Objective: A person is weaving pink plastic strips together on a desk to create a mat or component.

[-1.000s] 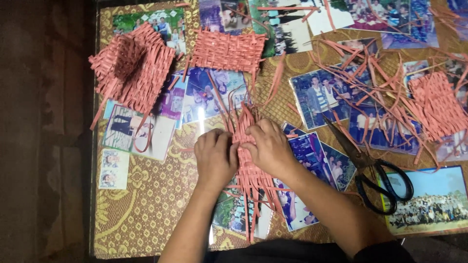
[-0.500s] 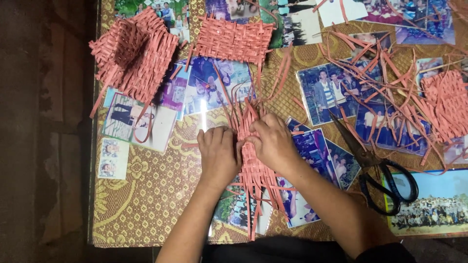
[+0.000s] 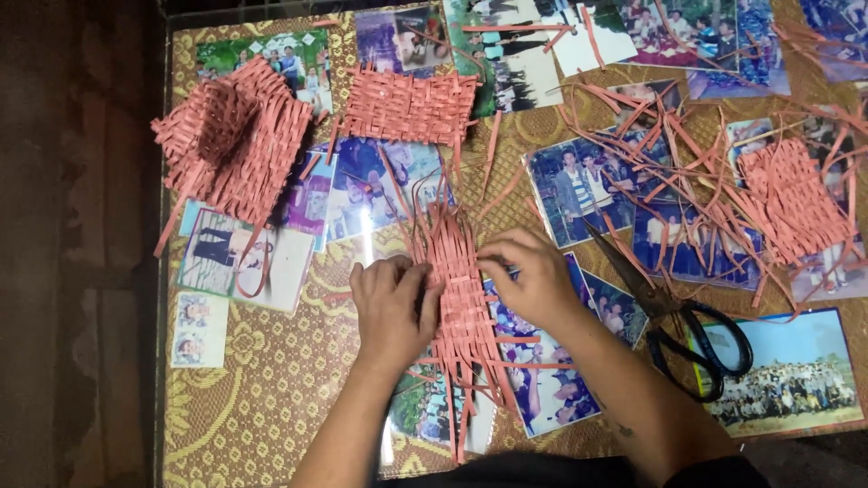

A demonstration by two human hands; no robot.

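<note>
Narrow woven panel (image 3: 459, 298) of salmon-pink paper strips, lying flat on the table, long side running away from the body. Tight basket weave through the middle section. Loose unwoven strip ends fanning out at the far end and trailing longer at the near end, a few sticking out sideways to the right. Pinned at its left edge under the left hand (image 3: 391, 307), palm down, fingertips on the weave. Touched at its right edge by the right hand (image 3: 532, 276), fingers curled onto the strips.
</note>
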